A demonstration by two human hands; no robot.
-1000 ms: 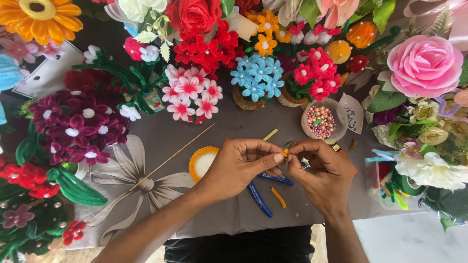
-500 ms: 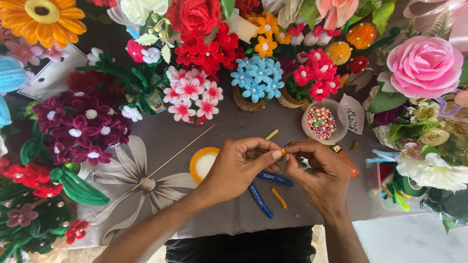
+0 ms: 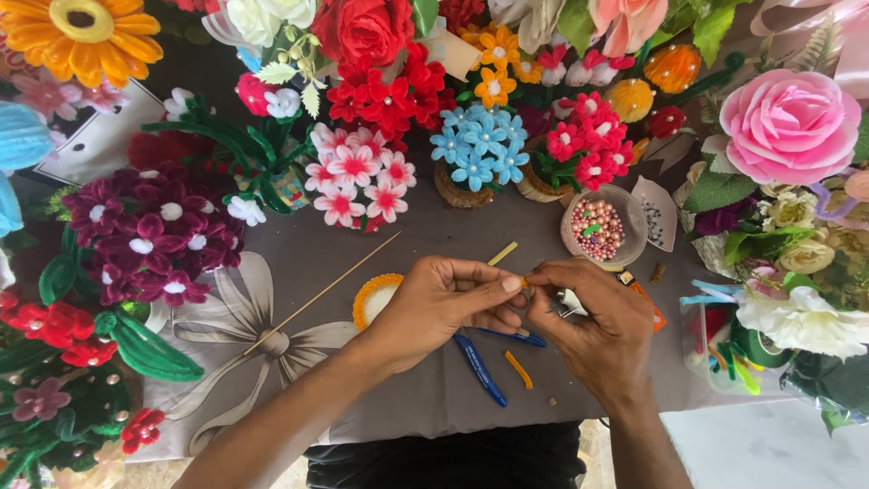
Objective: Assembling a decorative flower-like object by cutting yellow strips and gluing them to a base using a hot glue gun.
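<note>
Fingers of both hands meet over the middle of the counter point(image 3: 434, 398), pinched narrowly on a small orange piece point(image 3: 524, 282) of fuzzy wire. The left hand point(image 3: 444, 303) grips it between thumb and forefinger tip; the right hand point(image 3: 602, 321) closes on it from the other side, so the piece sits between the two sets of fingertips, mostly hidden (only a sliver of orange shows). Just below the hands lie a blue pen point(image 3: 481, 369) and a short orange wire strip point(image 3: 519, 369), both flat on the grey cloth. A thin wooden stick point(image 3: 321, 293) slants away to the left, near a round orange-rimmed lid point(image 3: 371, 299). Beyond the right hand stands a clear round tub of pink beads point(image 3: 599, 228), and beside it a small clear packet point(image 3: 656, 213) of dark dots. At the far left, a white card point(image 3: 100, 140) lies under the flowers.
</note>
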